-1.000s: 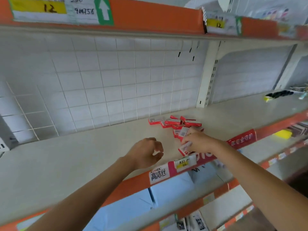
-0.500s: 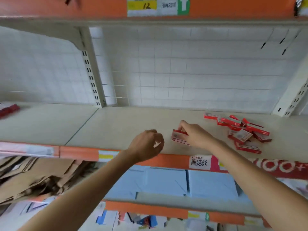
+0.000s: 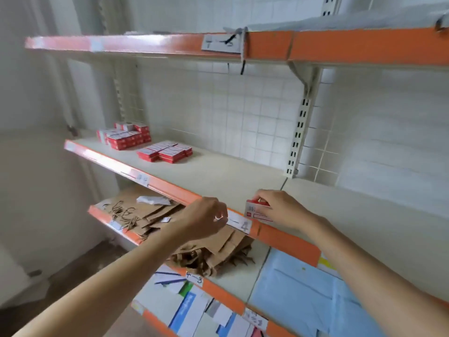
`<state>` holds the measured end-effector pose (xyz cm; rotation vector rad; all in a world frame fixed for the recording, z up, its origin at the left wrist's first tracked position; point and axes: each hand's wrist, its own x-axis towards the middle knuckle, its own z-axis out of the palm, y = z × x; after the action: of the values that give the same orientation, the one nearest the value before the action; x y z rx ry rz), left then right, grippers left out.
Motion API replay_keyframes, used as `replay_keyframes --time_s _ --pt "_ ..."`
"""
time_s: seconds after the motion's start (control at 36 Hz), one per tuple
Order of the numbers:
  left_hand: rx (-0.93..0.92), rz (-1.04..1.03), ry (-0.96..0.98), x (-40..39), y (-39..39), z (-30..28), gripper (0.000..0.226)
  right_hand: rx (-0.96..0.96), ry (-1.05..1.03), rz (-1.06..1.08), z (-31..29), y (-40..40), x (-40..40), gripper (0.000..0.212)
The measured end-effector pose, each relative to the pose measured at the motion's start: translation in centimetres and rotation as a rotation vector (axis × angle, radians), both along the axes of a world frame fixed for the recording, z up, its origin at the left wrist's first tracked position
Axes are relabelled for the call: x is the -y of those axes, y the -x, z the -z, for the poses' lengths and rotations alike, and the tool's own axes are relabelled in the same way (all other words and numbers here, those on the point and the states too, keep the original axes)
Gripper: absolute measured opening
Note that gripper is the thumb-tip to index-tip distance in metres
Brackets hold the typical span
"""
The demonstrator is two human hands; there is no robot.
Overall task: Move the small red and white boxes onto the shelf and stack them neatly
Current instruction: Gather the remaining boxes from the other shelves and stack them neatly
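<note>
Forearms are reaching in from the bottom edge toward the middle shelf (image 3: 218, 176). Nearest its orange front lip, the left hand (image 3: 204, 218) is curling into a loose fist with something small and pale showing between the fingers; what it is cannot be told. Just to its right, the right hand (image 3: 279, 209) is gripping a small red and white box (image 3: 255, 211) from above, over the shelf's front edge beside a handwritten label (image 3: 240, 223). Farther back and to the left, a low stack of boxes (image 3: 165, 152) is sitting on the shelf, and a taller stack (image 3: 125, 137) is standing beyond it near the far end. Brown paper bags (image 3: 213, 249) are lying on the shelf below.
</note>
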<state>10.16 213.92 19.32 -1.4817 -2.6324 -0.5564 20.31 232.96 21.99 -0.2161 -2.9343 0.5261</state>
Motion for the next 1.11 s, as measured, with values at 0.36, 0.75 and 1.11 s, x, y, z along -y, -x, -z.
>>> replay_keyframes --time_s 0.36,0.75,1.11 --pt "-0.005 -0.154 -0.017 12.4 10.7 0.9 0.013 0.011 0.043 -0.183 0.5 15.4 10.5 0.022" --pt "-0.010 -0.222 0.001 9.1 22.3 -0.7 0.016 -0.007 0.188 -0.063 2.3 30.7 6.0 0.025" --pt "0.110 -0.043 -0.026 2.2 28.8 2.1 0.040 -0.133 0.325 0.058 7.2 32.3 3.5 0.021"
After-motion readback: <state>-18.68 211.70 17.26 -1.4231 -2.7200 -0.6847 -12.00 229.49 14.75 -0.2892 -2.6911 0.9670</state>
